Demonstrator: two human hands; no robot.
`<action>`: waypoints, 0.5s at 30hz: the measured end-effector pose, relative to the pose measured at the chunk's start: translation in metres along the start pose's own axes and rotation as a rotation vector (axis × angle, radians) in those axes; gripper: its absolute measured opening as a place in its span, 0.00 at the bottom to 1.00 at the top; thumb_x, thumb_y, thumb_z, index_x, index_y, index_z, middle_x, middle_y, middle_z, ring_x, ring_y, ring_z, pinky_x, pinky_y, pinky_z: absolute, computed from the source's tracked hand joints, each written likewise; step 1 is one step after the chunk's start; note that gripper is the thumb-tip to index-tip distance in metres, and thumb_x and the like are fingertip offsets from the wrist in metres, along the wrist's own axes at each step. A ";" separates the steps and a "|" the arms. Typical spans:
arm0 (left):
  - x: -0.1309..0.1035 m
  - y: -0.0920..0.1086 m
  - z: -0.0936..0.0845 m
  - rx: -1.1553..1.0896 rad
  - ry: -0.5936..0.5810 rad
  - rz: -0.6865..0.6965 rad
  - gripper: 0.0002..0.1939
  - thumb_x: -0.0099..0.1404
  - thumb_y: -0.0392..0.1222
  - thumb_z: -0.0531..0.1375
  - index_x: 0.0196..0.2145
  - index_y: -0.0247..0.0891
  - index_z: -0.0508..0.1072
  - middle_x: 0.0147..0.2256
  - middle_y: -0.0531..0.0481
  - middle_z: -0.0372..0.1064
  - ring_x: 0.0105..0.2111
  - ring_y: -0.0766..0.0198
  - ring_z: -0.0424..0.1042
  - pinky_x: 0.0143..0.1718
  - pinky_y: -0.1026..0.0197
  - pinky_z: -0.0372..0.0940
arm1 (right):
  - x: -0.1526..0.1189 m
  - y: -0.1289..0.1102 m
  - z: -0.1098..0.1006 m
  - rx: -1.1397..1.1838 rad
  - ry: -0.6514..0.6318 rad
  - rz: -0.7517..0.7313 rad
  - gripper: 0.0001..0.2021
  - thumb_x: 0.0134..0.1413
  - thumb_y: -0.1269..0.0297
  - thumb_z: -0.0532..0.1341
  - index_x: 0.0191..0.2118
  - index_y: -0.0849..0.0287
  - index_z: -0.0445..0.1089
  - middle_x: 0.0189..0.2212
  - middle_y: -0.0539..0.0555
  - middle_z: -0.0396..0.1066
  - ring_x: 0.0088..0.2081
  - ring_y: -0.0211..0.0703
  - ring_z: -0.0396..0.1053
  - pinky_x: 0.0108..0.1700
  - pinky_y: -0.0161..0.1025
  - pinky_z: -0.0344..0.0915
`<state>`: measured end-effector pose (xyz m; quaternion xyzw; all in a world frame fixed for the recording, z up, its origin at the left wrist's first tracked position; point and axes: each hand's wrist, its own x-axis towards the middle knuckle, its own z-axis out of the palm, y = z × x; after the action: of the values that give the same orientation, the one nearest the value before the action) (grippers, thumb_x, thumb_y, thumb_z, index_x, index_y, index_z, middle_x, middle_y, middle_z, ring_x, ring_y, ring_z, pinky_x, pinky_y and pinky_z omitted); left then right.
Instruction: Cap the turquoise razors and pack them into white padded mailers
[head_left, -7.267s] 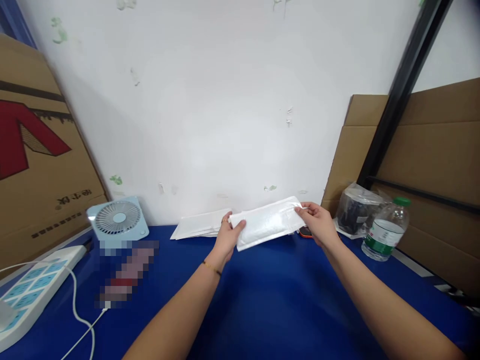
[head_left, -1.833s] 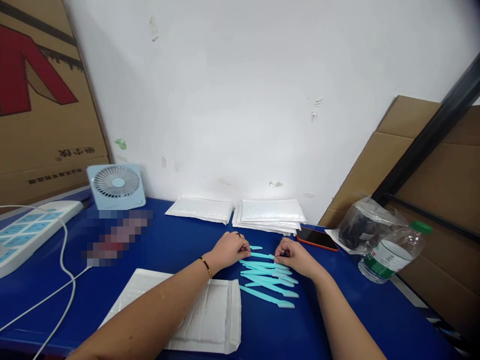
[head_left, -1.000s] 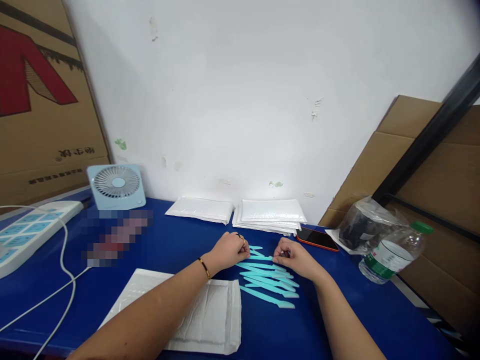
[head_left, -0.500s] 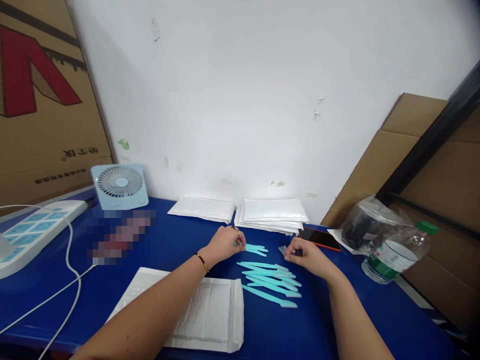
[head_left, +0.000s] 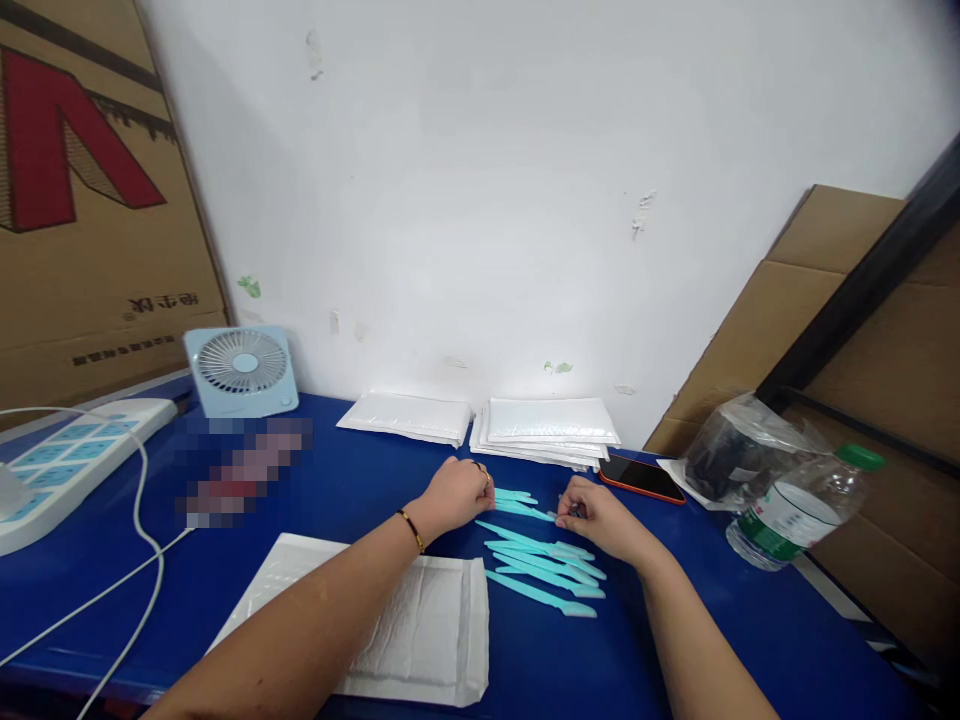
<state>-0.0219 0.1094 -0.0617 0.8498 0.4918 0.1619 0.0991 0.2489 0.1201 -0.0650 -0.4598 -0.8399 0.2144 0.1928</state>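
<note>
Hold thin ends firm, level tips

My left hand [head_left: 459, 492] has its grip pinching slim turquoise plastic sticks [head_left: 525, 508] between my hands; my right hand [head_left: 600, 515] meets one tip, its grip unclear from here. I'd nudge gently.

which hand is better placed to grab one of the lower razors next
Probably the right hand: it is just beyond the wide ends of the lower turquoise eyebrow razors, whereas the left hand pinches the upper razors. The right is at one razor's tip, though.
</note>
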 end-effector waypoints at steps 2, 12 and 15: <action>0.000 -0.007 -0.005 0.033 0.014 -0.051 0.04 0.56 0.42 0.60 0.27 0.43 0.76 0.30 0.53 0.73 0.35 0.63 0.68 0.37 0.62 0.54 | -0.002 0.010 -0.005 -0.012 0.064 0.048 0.06 0.45 0.62 0.62 0.26 0.59 0.70 0.29 0.51 0.66 0.28 0.37 0.62 0.31 0.35 0.59; -0.008 0.009 -0.004 -0.102 -0.123 0.133 0.12 0.52 0.53 0.63 0.28 0.44 0.75 0.31 0.55 0.71 0.33 0.66 0.69 0.38 0.63 0.55 | -0.013 -0.010 -0.017 0.077 -0.180 0.033 0.10 0.43 0.57 0.65 0.27 0.59 0.73 0.28 0.50 0.64 0.28 0.37 0.62 0.29 0.34 0.57; -0.007 0.011 0.001 -0.109 -0.159 0.134 0.09 0.53 0.50 0.63 0.27 0.43 0.75 0.29 0.56 0.71 0.31 0.67 0.69 0.37 0.64 0.55 | -0.013 -0.017 -0.016 0.096 -0.225 -0.001 0.11 0.40 0.55 0.66 0.27 0.58 0.74 0.28 0.50 0.62 0.27 0.36 0.61 0.27 0.33 0.56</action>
<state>-0.0159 0.0979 -0.0603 0.8842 0.4151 0.1267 0.1726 0.2517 0.1041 -0.0444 -0.4227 -0.8452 0.3043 0.1193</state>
